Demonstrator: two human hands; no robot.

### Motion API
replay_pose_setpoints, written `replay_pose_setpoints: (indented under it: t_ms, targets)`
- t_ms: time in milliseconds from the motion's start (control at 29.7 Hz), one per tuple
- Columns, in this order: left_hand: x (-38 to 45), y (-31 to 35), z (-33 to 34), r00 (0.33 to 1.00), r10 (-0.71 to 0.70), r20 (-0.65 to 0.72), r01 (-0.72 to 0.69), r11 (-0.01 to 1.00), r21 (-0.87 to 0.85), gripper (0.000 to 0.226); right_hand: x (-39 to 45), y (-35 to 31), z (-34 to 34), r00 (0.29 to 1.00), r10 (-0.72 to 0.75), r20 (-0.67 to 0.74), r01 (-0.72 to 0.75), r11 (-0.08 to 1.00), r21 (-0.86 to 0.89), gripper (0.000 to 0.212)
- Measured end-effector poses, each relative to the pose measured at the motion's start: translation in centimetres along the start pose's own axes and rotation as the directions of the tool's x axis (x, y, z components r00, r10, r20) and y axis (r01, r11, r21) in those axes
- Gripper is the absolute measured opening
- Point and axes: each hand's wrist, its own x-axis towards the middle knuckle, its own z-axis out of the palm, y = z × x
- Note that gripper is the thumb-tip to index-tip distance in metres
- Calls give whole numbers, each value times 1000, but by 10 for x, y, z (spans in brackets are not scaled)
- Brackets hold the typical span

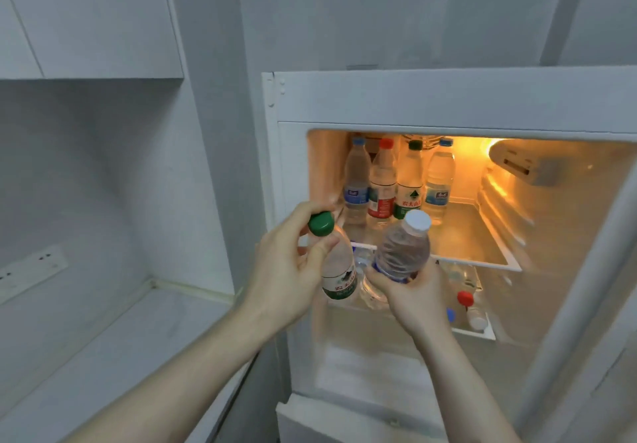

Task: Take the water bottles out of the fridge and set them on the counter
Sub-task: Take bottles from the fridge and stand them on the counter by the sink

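My left hand (pixel 286 270) grips a green-capped water bottle (pixel 339 270) by its upper body, just outside the fridge's left edge. My right hand (pixel 413 298) holds a white-capped water bottle (pixel 403 249) from below, tilted toward me in front of the open fridge (pixel 379 98). Several more bottles stand in a row at the back of the lit upper shelf (pixel 482 236): a blue-capped one (pixel 356 180), a red-capped one (pixel 382 184), a green-capped one (pixel 409 180) and another blue-capped one (pixel 439 177). The grey counter (pixel 103 339) lies to the left, below the cabinets.
A lower fridge shelf (pixel 475 325) holds more bottles, including one with a red cap (pixel 465 298). A wall socket strip (pixel 31 273) sits above the counter at the left. Wall cabinets (pixel 86 18) hang overhead. The fridge door (pixel 586 304) stands open at the right.
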Motion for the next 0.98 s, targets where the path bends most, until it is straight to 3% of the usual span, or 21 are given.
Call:
replay_pose_setpoints:
  t_ms: [169,337,540,708,910,978]
  targets:
    - [-76,-10,-69,985,-166,-40,168,984,61,33,-56,-26,31,969,21,248,-17,1000,-19,53]
    - [-172,-7,-153,950,-293,-110,311,920,239,31,-133,-44,78,849,5,529,-2,1000,-6,48]
    - [-271,15,-228,884,-380,-271,456,826,331,32,-223,-56,124,715,64,696,-45,998,-46,41]
    - [-353,43,-277,775,-450,-443,609,720,334,33,-296,-78,159,562,30,826,-20,1000,-23,41]
    - [-448,80,-317,627,-475,-618,748,587,308,35,-377,-107,205,323,-30,946,-2,999,32,42]
    - [-486,98,-332,533,-464,-707,802,544,248,37,-413,-120,228,201,-63,977,13,998,61,43]
